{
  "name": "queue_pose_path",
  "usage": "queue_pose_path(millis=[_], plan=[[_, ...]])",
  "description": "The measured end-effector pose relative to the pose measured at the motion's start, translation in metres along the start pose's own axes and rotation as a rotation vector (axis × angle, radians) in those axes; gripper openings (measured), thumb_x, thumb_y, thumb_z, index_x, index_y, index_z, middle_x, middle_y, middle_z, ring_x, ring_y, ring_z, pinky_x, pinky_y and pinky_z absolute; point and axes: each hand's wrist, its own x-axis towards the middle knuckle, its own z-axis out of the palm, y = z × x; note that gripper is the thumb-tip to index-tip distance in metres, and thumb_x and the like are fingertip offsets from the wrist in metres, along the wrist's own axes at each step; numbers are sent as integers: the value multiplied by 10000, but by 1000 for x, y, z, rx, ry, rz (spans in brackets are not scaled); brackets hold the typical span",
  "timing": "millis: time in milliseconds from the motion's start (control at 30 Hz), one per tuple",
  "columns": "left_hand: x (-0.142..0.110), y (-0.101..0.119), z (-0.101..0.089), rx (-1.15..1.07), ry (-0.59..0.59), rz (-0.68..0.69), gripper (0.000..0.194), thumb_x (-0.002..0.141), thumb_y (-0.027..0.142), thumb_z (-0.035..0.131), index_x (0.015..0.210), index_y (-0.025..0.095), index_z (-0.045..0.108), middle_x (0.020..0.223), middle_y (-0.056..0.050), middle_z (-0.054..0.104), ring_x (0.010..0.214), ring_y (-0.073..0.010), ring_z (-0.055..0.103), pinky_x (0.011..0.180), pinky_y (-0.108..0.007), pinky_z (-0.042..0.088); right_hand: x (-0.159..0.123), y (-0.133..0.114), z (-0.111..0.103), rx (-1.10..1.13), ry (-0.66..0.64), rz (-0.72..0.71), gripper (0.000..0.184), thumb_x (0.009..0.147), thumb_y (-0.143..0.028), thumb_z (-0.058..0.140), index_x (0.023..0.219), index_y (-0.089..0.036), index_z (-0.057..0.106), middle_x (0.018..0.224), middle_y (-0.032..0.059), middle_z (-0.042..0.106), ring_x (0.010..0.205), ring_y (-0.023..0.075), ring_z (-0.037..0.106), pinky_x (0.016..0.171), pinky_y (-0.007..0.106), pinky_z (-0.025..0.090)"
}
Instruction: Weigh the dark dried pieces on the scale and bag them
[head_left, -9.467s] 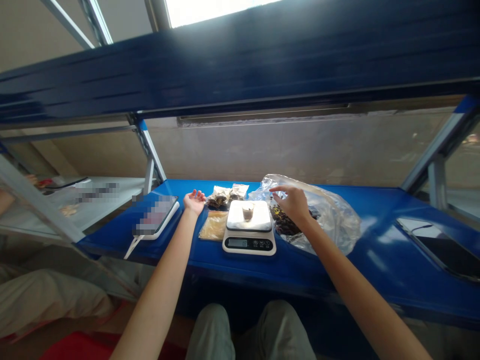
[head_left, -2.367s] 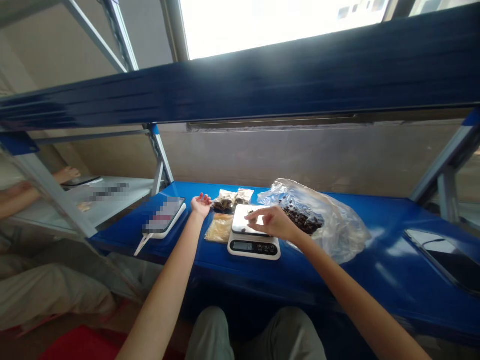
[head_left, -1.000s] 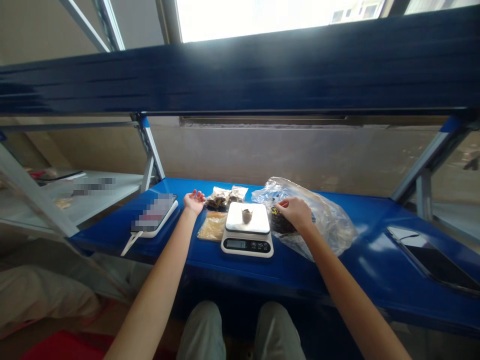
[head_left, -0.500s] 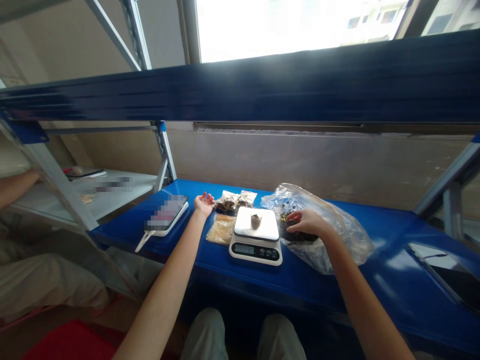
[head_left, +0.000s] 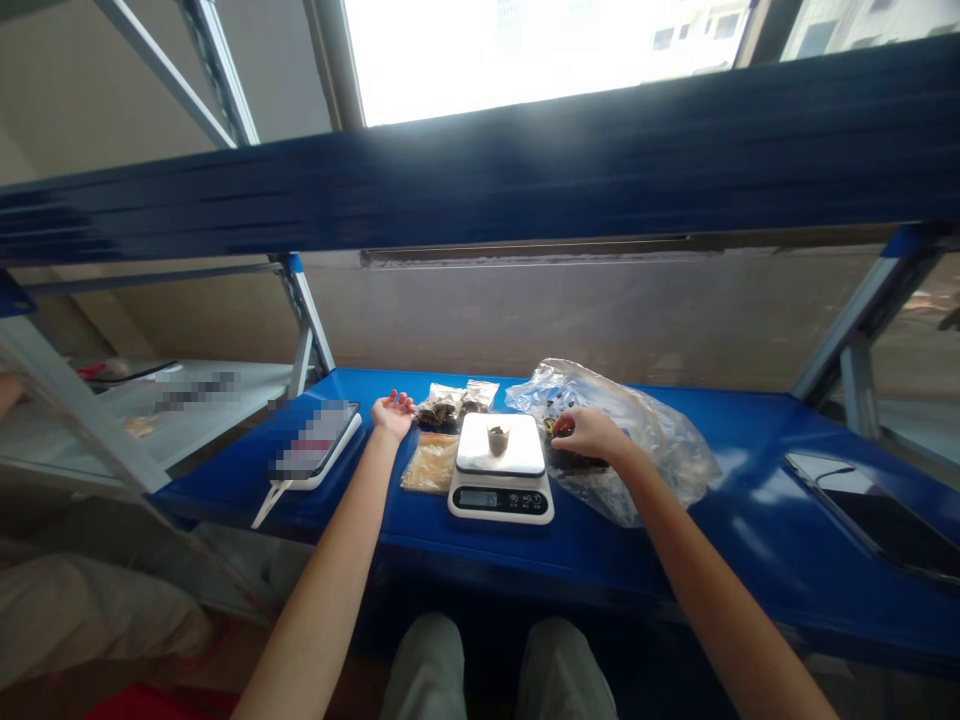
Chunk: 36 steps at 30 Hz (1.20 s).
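My left hand rests palm up on the blue shelf, fingers loosely spread and holding nothing. Close to its right lie small clear bags of dark dried bits. My right hand reaches into a large clear plastic bag, its fingertips closed together at a heap of dark dried bits. What the fingertips pinch is too small to name. Between my hands stands a white kitchen scale with a lit display. A small brownish cup with dark bits in it sits on the scale's plate.
Flat, pale plastic bags lie left of the scale. A phone on a white block with a strap is at the left. A dark tablet-like device lies far right. Overhead runs a blue beam. Another person's leg shows lower left.
My right hand's fingers have drawn together at the heap of dark bits. My left hand stays open in place. The whole view has shifted slightly as my head turned.
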Motion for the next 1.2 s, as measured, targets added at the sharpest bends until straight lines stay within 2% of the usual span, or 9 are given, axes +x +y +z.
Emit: queue_pose_path(millis=[100, 267, 467, 667, 733, 900, 1033, 1200], plan=[[0, 0, 0, 6, 3, 4, 132, 689, 104, 370, 644, 174, 472, 558, -24, 511, 467, -133, 490, 463, -229, 329, 0, -1, -1, 5, 0, 2, 192, 661, -277, 609, 794, -208, 728, 866, 36, 724, 781, 198, 642, 608, 239, 441], [-2, -1, -1, -4, -10, 5, 135, 700, 107, 374, 642, 179, 473, 562, -14, 500, 462, -129, 481, 464, -233, 327, -1, -2, -2, -5, 51, 84, 199, 690, -336, 608, 800, -228, 734, 851, 31, 726, 767, 213, 641, 545, 248, 407], [0, -1, -1, 3, 7, -4, 148, 714, 110, 367, 643, 178, 478, 560, -13, 492, 468, -127, 479, 461, -228, 327, -1, -3, -2, 55, 94, 128, 240, 695, -379, 622, 824, -209, 734, 824, 48, 727, 768, 219, 650, 572, 260, 432], [2, 0, -1, 26, 8, -3, 134, 695, 106, 381, 651, 175, 488, 580, -22, 511, 477, -129, 501, 472, -230, 341, -1, -1, -3, 124, 248, 171, 233, 724, -386, 613, 842, -215, 719, 774, 33, 723, 730, 201, 656, 562, 253, 440], [2, 0, -1, 28, 4, 0, 131, 688, 104, 379, 647, 174, 482, 577, -26, 513, 473, -130, 502, 470, -229, 341, -2, 0, -1, 124, 237, 154, 228, 729, -386, 610, 834, -215, 719, 775, 35, 724, 727, 202, 656, 553, 252, 436], [0, 1, -1, 17, 19, 0, 135, 682, 97, 367, 652, 176, 472, 561, -23, 506, 460, -128, 489, 457, -225, 339, 1, 3, 7, 121, 102, 57, 250, 665, -349, 665, 864, -208, 722, 835, 43, 727, 747, 201, 656, 585, 252, 452], [-3, 1, -1, 14, 13, -5, 132, 684, 100, 369, 658, 177, 473, 575, -23, 511, 473, -129, 494, 462, -228, 351, 2, 4, 9, 76, 93, 52, 282, 637, -245, 640, 907, -203, 709, 868, 37, 720, 773, 190, 650, 602, 240, 452], [-5, 1, -1, 0, 18, 3, 124, 680, 105, 376, 657, 182, 471, 572, -18, 503, 470, -130, 489, 458, -232, 338, 0, 0, 7, 26, 110, 64, 254, 645, -241, 598, 872, -211, 706, 831, 24, 719, 768, 196, 647, 562, 241, 418]])
